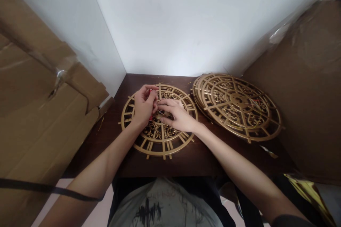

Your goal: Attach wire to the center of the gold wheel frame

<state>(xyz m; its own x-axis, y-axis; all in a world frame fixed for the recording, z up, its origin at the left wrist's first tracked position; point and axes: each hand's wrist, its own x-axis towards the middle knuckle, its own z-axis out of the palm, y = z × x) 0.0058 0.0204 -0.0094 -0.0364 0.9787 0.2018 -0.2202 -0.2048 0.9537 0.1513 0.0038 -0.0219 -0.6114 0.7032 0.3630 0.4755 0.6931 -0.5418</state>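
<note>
A round gold openwork clock face with Roman numerals [164, 149] lies flat on the dark table in front of me. Above its upper left part, my left hand [145, 104] is closed, thumb and fingers pinched around a small red thing [151, 116]. Most of that red thing is hidden, so its kind cannot be made out. My right hand [178, 115] reaches over the middle of the clock face, fingers stretched towards the left hand and thumb apart. Between the hands, near the centre, shows a thin pale wire-like piece [161, 112].
Several similar gold clock faces [249, 137] are stacked at the right. A small flat tool with a pale tip [272, 154] lies below them. Cardboard stands on the left [34, 113] and right [309, 95], with a white wall [181, 25] behind the dark table [194, 165].
</note>
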